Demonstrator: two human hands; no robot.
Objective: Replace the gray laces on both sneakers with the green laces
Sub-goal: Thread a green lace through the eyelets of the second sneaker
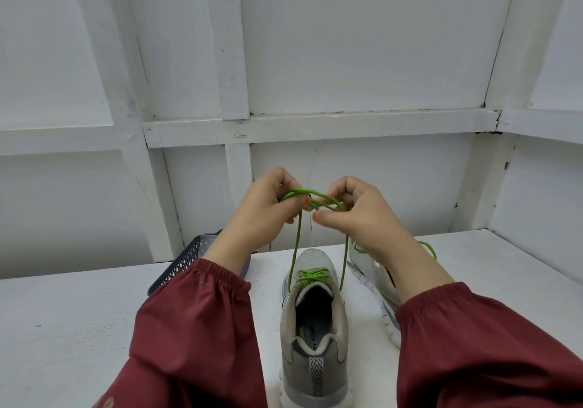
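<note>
Left hand (268,205): raised above the table, fingers curled in, pinching a loop of the green lace (296,243) against the thumb.
Right hand (356,215): just beside the left, fingertips nearly meeting it; its fingers are curled round the other loop and the thumb points toward 9 o'clock.
Green lace: two strands rise from the top eyelets to the hands, crossing between them; the lower rows are already threaded.
Near sneaker (312,328): upright on the table, heel at 6 o'clock, toe at 12, directly under the hands.
Second sneaker (366,265): at 2 o'clock of the first, tipped on its side, partly behind the right forearm, with green lace showing.
Basket (186,262): dark mesh, at 10 o'clock, against the back edge, behind the left sleeve.
Table (79,313): white; the back edge meets the framed wall near the sneaker's toe, with bare surface at 9 o'clock and at 3 o'clock.
</note>
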